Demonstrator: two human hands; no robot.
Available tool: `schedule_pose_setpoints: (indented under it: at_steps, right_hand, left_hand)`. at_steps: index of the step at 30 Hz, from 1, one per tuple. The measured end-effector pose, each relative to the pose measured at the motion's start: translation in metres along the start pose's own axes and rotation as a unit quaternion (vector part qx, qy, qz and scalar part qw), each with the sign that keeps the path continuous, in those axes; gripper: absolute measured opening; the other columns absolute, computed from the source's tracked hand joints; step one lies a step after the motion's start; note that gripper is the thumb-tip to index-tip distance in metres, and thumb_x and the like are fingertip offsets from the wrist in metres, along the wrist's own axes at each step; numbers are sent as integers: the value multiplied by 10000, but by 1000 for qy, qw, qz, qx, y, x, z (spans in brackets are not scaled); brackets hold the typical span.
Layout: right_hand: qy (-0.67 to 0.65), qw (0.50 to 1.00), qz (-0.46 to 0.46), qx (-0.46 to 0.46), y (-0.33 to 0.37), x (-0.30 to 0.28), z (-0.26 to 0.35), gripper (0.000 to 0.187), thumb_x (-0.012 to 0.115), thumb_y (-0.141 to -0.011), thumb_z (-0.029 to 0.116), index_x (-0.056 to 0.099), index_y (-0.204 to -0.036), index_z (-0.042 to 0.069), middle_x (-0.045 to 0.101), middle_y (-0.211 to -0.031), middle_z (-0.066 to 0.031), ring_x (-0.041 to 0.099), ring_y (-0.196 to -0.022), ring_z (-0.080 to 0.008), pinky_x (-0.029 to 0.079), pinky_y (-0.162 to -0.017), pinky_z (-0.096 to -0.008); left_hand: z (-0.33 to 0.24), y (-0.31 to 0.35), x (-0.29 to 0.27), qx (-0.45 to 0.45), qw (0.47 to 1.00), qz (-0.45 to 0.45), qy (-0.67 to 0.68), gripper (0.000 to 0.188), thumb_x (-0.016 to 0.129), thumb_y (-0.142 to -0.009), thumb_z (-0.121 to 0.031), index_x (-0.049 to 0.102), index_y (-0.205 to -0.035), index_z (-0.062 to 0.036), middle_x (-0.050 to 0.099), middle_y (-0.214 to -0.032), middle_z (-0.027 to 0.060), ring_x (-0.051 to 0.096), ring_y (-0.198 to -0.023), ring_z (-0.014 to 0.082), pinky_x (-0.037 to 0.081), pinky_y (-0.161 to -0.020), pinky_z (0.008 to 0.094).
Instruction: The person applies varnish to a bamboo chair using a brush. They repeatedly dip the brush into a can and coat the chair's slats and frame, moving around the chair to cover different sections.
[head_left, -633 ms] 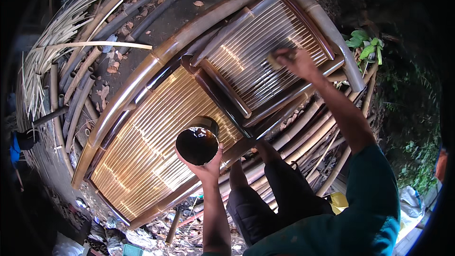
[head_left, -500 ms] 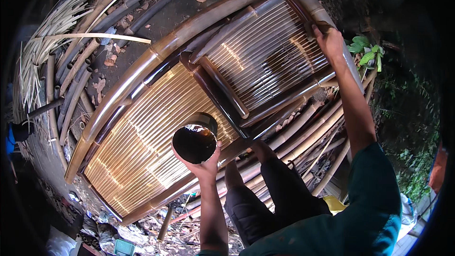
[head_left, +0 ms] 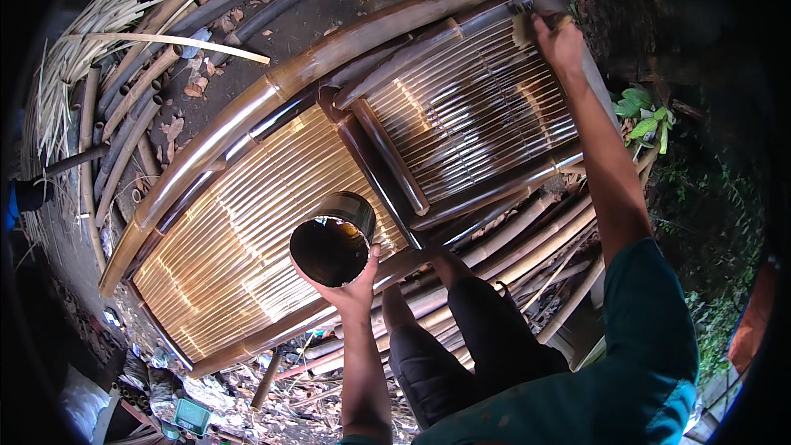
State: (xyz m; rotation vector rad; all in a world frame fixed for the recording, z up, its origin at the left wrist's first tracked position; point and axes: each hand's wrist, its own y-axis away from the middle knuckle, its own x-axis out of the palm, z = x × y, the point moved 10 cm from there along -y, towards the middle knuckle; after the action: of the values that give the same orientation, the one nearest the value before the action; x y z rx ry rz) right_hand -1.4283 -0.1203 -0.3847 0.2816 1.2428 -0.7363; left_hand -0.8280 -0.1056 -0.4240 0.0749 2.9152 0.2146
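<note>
My left hand (head_left: 356, 290) is wrapped round an open can (head_left: 331, 241) with dark, shiny liquid inside. It hovers above the slatted bamboo bench (head_left: 239, 235), whose glossy slats catch the sun. My right hand (head_left: 560, 45), arm stretched out, grips a paintbrush (head_left: 522, 30) with pale bristles. The brush is at the far right corner of the bench's smaller slatted panel (head_left: 470, 107), close to its dark bamboo end rail. Part of the brush handle is hidden by my fingers.
Long bamboo poles (head_left: 527, 239) lie beside my legs on the near side. Cut bamboo pieces (head_left: 124, 140) and a heap of thin split strips (head_left: 91, 41) fill the far left. A leafy plant (head_left: 647, 119) grows at the right. A green plastic container (head_left: 192, 417) lies among litter.
My right hand has moved farther away along the panel's end rail, up to the corner, and the brush now shows. The can stays in my left hand, shifted slightly left.
</note>
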Motion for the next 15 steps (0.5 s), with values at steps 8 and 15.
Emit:
schedule_pose_setpoints:
  at_steps: [8, 15]
  right_hand:
    - [-119, 926, 358, -35, 133, 196, 154, 249, 659, -945, 391, 737, -1051, 180, 746, -935, -145, 730, -925, -290, 591, -876, -418]
    - [64, 997, 9, 46, 7, -57, -12, 259, 656, -959, 265, 744, -1071, 49, 748, -901, -198, 744, -838, -332, 574, -736, -373]
  left_hand:
    - [-4, 0, -3, -16, 999, -42, -3, 1253, 967, -629, -154, 138, -1555, 4, 400, -1475, 189, 494, -1310, 286, 425, -1100, 410]
    - [17, 10, -8, -6, 999, -46, 12, 1311, 988, -600, -208, 115, -1553, 9, 370, -1497, 208, 475, -1331, 310, 387, -1133, 439]
